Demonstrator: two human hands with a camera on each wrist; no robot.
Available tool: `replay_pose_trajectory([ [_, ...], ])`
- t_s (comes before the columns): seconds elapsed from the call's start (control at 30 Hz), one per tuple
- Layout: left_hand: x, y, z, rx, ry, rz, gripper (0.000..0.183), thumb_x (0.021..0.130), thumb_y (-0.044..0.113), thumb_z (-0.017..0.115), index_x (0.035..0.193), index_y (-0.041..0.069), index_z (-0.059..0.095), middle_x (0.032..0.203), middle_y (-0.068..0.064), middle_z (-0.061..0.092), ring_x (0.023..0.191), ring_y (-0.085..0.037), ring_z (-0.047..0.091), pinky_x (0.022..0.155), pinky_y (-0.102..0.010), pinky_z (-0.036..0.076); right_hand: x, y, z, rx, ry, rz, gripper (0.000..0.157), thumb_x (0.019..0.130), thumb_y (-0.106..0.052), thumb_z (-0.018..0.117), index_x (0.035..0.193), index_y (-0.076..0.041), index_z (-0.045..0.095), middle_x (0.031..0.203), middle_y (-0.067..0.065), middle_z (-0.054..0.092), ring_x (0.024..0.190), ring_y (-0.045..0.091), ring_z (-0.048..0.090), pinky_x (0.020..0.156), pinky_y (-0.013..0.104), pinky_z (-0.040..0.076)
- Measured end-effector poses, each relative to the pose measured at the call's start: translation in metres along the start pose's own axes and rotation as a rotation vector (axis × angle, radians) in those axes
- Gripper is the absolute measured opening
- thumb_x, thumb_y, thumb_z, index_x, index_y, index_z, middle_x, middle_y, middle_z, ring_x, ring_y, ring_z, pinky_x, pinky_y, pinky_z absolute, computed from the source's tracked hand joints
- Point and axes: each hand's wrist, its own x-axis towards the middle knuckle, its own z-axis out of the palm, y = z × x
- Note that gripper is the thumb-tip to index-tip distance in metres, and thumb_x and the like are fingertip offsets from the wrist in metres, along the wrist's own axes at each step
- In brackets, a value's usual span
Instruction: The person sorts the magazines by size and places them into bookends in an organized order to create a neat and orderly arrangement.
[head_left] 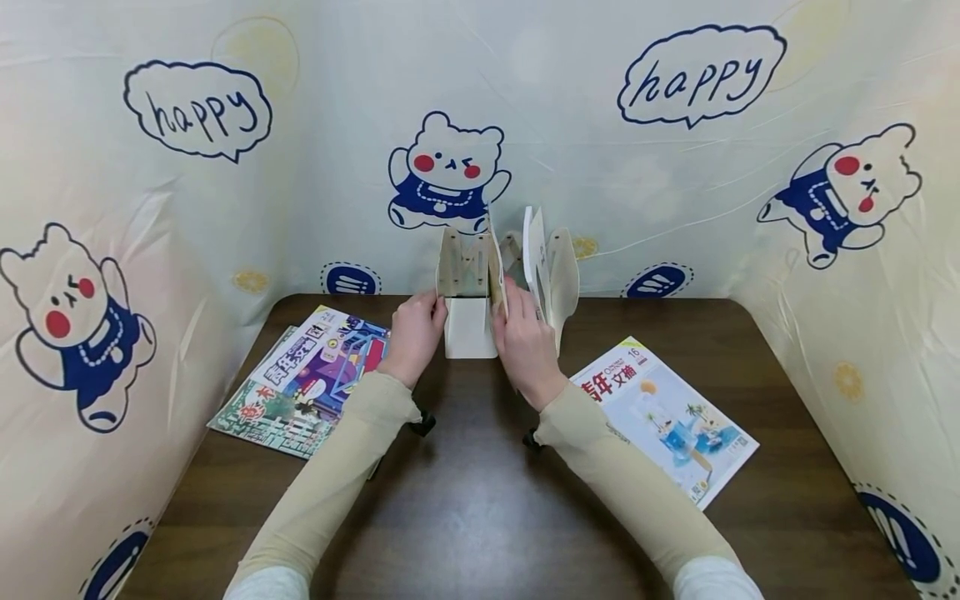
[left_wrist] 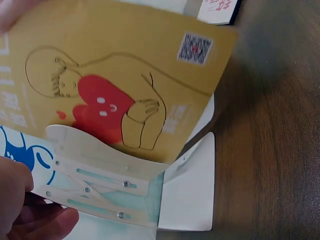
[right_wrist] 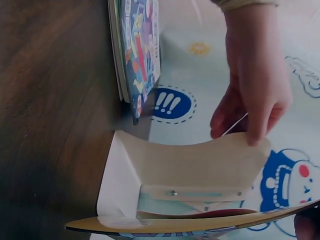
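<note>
At centre frame, the left hand [head_left: 414,335] pinches the left plate [right_wrist: 195,162] of a cream, riveted, expanding rack [head_left: 470,329]; the right hand [head_left: 529,346] grips a tan paper magazine with a red heart [left_wrist: 120,82], standing in it. Released unsupported, the magazine could slump leftward; uneven pulling might skew the rack across the dark wooden bench [head_left: 465,517].

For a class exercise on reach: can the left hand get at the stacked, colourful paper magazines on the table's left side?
Probably yes: the magazines lie close beside the left hand, covers largely exposed. It pinches the curved-panelled cream bookstand, though, so it would likely need to let go first.
</note>
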Motion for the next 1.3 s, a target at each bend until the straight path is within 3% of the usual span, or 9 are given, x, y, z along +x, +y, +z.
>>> replay_pose_trajectory([
  [0.23,0.0,0.001,0.0,0.003,0.002,0.003,0.027,0.108,0.019,0.057,0.111,-0.002,0.073,0.092,-0.017,0.07,0.079,-0.03,0.069,0.074,-0.042,0.063,0.0,0.006,0.024,-0.025,-0.051,0.03,0.057,0.093,-0.006,0.073,0.143,0.01,0.05,0.121,0.025,0.063,0.072,0.031,0.068,0.047,0.039,0.055],
  [0.53,0.0,0.0,0.002,0.011,0.001,0.003,0.027,0.109,0.02,0.056,0.107,-0.001,0.073,0.091,-0.016,0.069,0.079,-0.03,0.068,0.072,-0.041,0.062,0.0,0.015,0.046,0.0,-0.028,0.076,0.044,0.103,-0.009,0.06,0.144,0.006,0.052,0.119,0.022,0.064,0.055,0.025,0.06,0.042,0.036,0.049],
  [0.8,0.001,-0.001,0.002,0.014,0.001,0.003,0.028,0.109,0.021,0.055,0.108,-0.001,0.073,0.091,-0.016,0.07,0.08,-0.029,0.067,0.071,-0.042,0.061,0.002,0.017,0.051,0.039,0.002,0.12,0.031,0.105,-0.011,0.058,0.128,0.009,0.059,0.109,0.021,0.066,0.055,0.03,0.063,0.047,0.043,0.055],
  [1.0,0.001,0.001,0.0,0.014,-0.014,-0.017,0.028,0.11,0.022,0.054,0.104,0.001,0.071,0.087,-0.014,0.067,0.076,-0.028,0.065,0.066,-0.038,0.06,0.003,0.017,0.05,0.041,-0.099,0.163,0.034,0.106,-0.019,0.057,0.128,0.007,0.059,0.103,0.019,0.067,0.056,0.029,0.064,0.048,0.042,0.055],
  [1.2,0.0,0.001,0.001,0.017,-0.018,-0.026,0.026,0.109,0.021,0.055,0.103,0.002,0.071,0.086,-0.014,0.066,0.077,-0.029,0.066,0.068,-0.039,0.061,0.0,0.015,0.047,0.059,-0.174,0.191,0.018,0.104,-0.017,0.06,0.106,-0.001,0.064,0.082,0.013,0.067,0.056,0.028,0.065,0.049,0.045,0.053],
  [1.3,0.001,0.002,0.0,0.022,-0.019,-0.022,0.027,0.109,0.021,0.055,0.101,0.001,0.071,0.085,-0.014,0.066,0.076,-0.029,0.067,0.067,-0.039,0.06,0.0,0.015,0.047,0.065,-0.194,0.19,0.015,0.103,-0.017,0.06,0.103,-0.002,0.063,0.076,0.011,0.064,0.054,0.026,0.064,0.048,0.043,0.052],
])
